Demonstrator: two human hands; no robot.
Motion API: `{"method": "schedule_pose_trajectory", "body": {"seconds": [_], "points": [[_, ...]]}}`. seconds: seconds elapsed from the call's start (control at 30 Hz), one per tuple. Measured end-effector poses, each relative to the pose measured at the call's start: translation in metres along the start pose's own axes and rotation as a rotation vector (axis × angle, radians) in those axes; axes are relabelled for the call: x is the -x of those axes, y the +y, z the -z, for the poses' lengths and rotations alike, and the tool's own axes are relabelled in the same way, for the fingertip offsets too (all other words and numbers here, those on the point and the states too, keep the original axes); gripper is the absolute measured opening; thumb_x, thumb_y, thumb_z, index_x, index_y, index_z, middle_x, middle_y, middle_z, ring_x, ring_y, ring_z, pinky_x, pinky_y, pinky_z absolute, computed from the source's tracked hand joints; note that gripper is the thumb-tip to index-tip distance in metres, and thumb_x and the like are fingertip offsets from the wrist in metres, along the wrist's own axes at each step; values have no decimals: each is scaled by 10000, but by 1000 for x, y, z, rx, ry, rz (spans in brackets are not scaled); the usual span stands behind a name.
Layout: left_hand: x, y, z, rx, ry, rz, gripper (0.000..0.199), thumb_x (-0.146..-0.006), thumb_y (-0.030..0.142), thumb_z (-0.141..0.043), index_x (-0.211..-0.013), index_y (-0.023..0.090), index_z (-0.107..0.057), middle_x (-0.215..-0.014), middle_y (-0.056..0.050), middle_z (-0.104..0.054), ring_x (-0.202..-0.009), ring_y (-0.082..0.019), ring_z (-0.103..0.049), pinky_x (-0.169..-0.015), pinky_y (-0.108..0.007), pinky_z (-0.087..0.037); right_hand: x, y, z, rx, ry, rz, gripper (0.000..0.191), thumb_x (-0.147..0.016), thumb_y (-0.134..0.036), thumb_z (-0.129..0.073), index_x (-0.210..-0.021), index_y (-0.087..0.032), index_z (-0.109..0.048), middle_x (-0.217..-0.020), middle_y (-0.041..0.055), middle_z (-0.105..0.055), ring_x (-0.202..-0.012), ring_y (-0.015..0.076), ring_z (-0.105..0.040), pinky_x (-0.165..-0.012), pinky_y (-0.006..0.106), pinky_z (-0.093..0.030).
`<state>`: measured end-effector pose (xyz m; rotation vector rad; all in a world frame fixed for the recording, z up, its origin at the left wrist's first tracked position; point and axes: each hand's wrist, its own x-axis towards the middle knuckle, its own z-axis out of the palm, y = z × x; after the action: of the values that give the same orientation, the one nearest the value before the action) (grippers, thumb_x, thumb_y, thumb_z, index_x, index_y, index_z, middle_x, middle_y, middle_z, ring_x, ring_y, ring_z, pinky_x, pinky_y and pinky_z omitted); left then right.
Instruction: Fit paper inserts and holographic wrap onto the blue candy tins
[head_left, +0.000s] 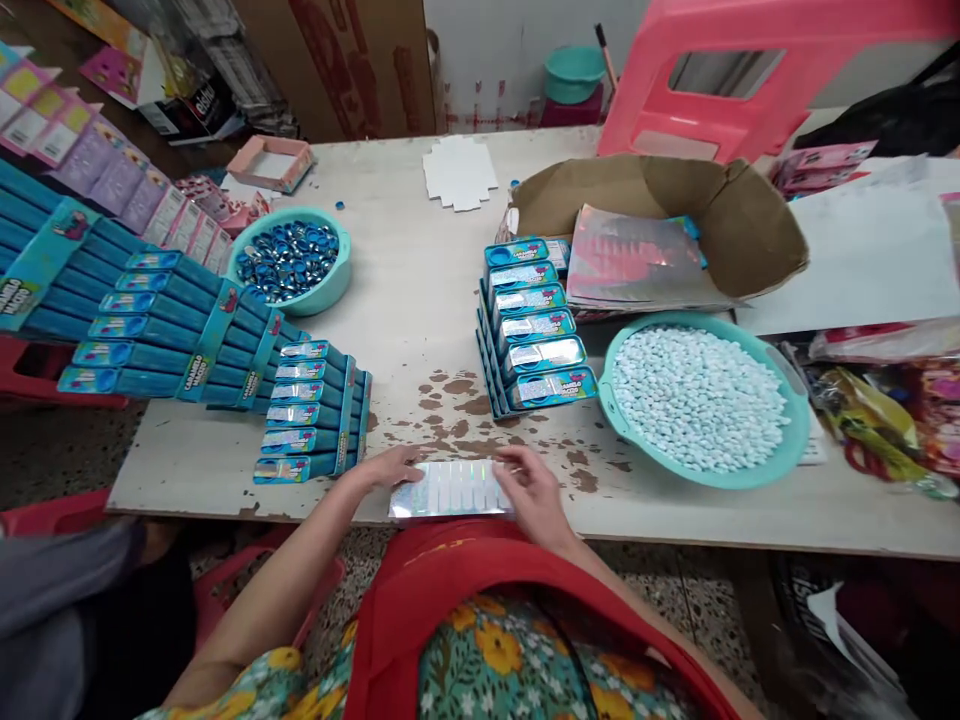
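Note:
A shiny silver sheet of stickers (pixel 457 490) with several pale strips lies at the front edge of the table. My left hand (pixel 391 468) grips its left end, with the thumb on top. At the right end, the curled fingers of my right hand (pixel 534 492) pinch the sheet's edge. Left of my hands stands a stack of small blue boxes (pixel 300 440) in a display tray. Beyond my right hand, another tray holds a row of blue boxes with shiny tops (pixel 544 355).
A turquoise basin of pale candies (pixel 697 400) stands on the right. Another turquoise bowl (pixel 330 285) holds blue caps. Behind are an open cardboard box (pixel 757 240) with silver sheets (pixel 630 260), and a pink plastic chair (pixel 637 90). Stacked blue trays (pixel 150 300) fill the left.

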<state>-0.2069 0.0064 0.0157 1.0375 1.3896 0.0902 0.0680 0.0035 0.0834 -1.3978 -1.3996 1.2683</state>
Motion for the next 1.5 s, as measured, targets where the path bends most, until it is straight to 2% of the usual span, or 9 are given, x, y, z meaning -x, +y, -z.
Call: {"method": "schedule_pose_trajectory", "body": {"seconds": [0.23,0.43,0.67,0.8,0.87,1.0,1.2,1.37,1.5], "points": [[-3,-7,-3,133,179,-47,279,-583,310,-601,-791,134,-541,-576,53,-466,-543,-87,-399,-533,-205,-290,-26,48,-94,571,-580,179,460,-792,-227,-611,-1237,-154,-521,-1228,146,-493,-1162,274,-444,-974,429,-398],[-6,-14,-12,122,306,-36,192,-623,238,-553,-791,154,-512,-547,69,-421,-503,-71,-358,-492,-183,-269,-9,56,-102,726,-766,349,459,-772,-168,-629,-1218,-150,-522,-1353,150,-437,-1203,276,-419,-988,428,-379],[2,3,-10,-19,443,-36,100,-676,251,-574,-732,170,-557,-662,-11,-562,-694,-161,-518,-640,-257,-394,-19,-16,-66,443,-431,281,40,-845,-199,-560,-806,-205,-572,-795,34,-623,-763,178,-560,-692,298,-445],[47,62,-5,150,570,-365,318,-814,409,-479,-1040,207,-574,-1086,-76,-612,-1011,-215,-547,-840,-301,-427,-22,-82,-26,222,-329,254,100,-867,-248,-545,-772,-216,-537,-730,-8,-613,-679,136,-553,-647,258,-430],[73,99,-8,218,355,-556,464,-767,460,-563,-1172,233,-534,-1192,-78,-578,-1061,-232,-538,-861,-303,-440,-21,-108,-9,179,-328,278,107,-868,-255,-546,-768,-220,-534,-720,-12,-618,-675,135,-561,-647,257,-436],[100,159,-15,221,109,-509,272,-810,448,-547,-837,183,-598,-684,-18,-604,-664,-146,-572,-641,-259,-468,-30,-136,9,292,-136,383,77,-865,-268,-550,-806,-231,-582,-765,10,-620,-743,163,-568,-658,283,-445],[73,234,31,189,253,-666,254,-832,378,-529,-996,185,-509,-545,56,-489,-475,-75,-452,-460,-177,-355,-116,-157,27,346,192,477,114,-785,-326,-625,-786,-226,-681,-1020,71,-593,-1009,214,-546,-819,342,-452],[25,293,84,170,302,-806,128,-780,191,-501,-899,189,-453,-470,88,-427,-411,-52,-366,-413,-154,-262,-221,-158,38,322,195,362,175,-710,-343,-626,-735,-191,-707,-727,17,-642,-747,172,-580,-713,306,-454],[-14,305,101,205,244,-732,141,-706,132,-509,-809,187,-432,-443,94,-396,-379,-43,-314,-388,-160,-191,-261,-140,34,346,224,191,173,-629,-311,-637,-681,-162,-707,-607,2,-622,-612,145,-556,-624,273,-438]]}}
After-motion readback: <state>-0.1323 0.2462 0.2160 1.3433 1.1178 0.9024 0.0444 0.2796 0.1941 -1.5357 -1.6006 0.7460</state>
